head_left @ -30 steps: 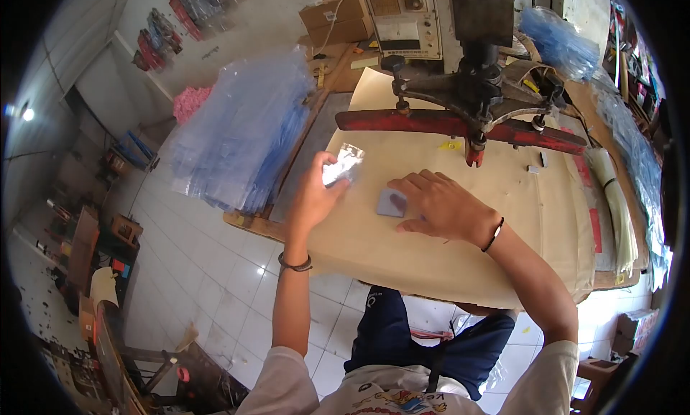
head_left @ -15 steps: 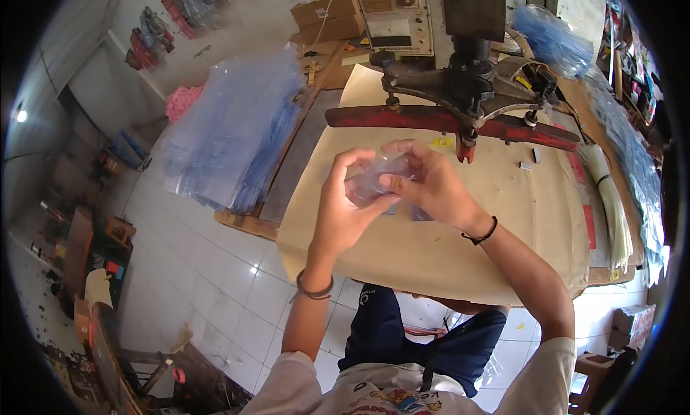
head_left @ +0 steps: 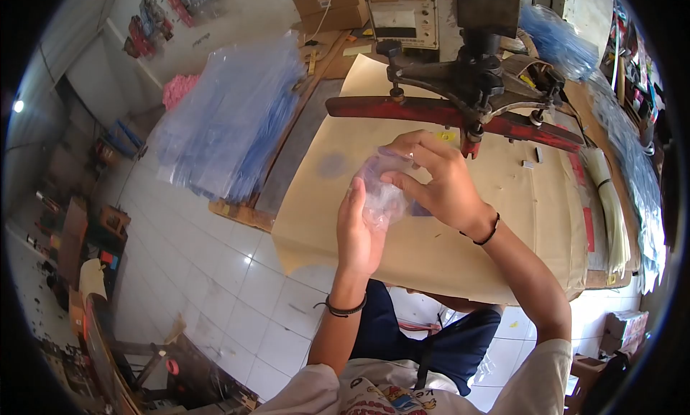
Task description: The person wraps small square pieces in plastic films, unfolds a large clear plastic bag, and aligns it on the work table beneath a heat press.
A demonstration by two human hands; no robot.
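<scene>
A crumpled clear plastic piece (head_left: 384, 198) is between my two hands, above the brown paper sheet (head_left: 316, 221). My left hand (head_left: 357, 228) is upright at its left side, with the plastic against the palm and fingers. From the right, my right hand (head_left: 442, 181) pinches its upper part between thumb and fingers. A small bluish flat piece (head_left: 421, 210) lies on the paper, partly hidden by my right hand. Behind my hands is the long red bar (head_left: 402, 109) of a black metal press (head_left: 483, 77).
At the left lies a stack of bluish clear plastic sheets (head_left: 226, 120). A control box (head_left: 402, 16) and cardboard boxes (head_left: 330, 9) stand at the back. Two small blocks (head_left: 528, 164) are right of my hands. A pale tied bundle (head_left: 607, 206) lies along the right edge.
Both hands have come together around the clear plastic. My right hand has left the flat piece on the paper and risen. My left hand has moved right and turned more upright.
</scene>
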